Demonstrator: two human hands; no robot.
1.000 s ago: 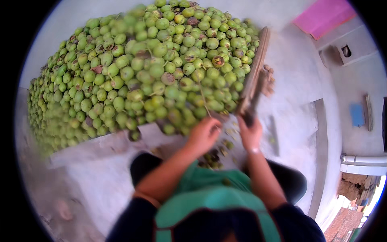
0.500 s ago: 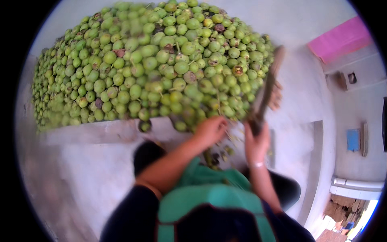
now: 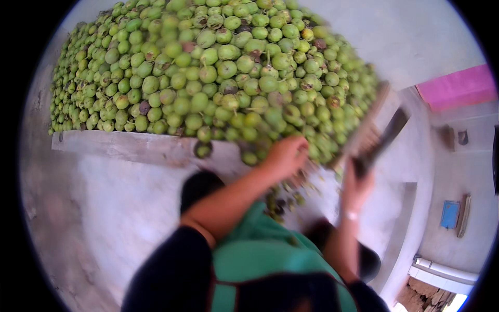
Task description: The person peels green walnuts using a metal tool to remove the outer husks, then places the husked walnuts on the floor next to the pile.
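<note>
A large heap of green round fruits, some with brown or dark patches, fills the far side. My left hand is at the heap's near edge, fingers curled together; what they hold, if anything, is hidden. To the right, my right hand grips the handle of a broad-bladed knife, which looks like a machete. Its dark blade points up and away to the right, blurred by motion. Small green and dark scraps lie on the floor between my knees, below my left hand.
A low pale board edges the heap in front, and a wooden plank borders it on the right. Brown pieces lie beside that plank. A pink sheet and a blue object are at the far right. My green apron covers my lap.
My right hand has swung the knife out to the right, away from my left hand. The view has shifted, so the heap sits higher. My left hand remains curled at the heap's edge.
</note>
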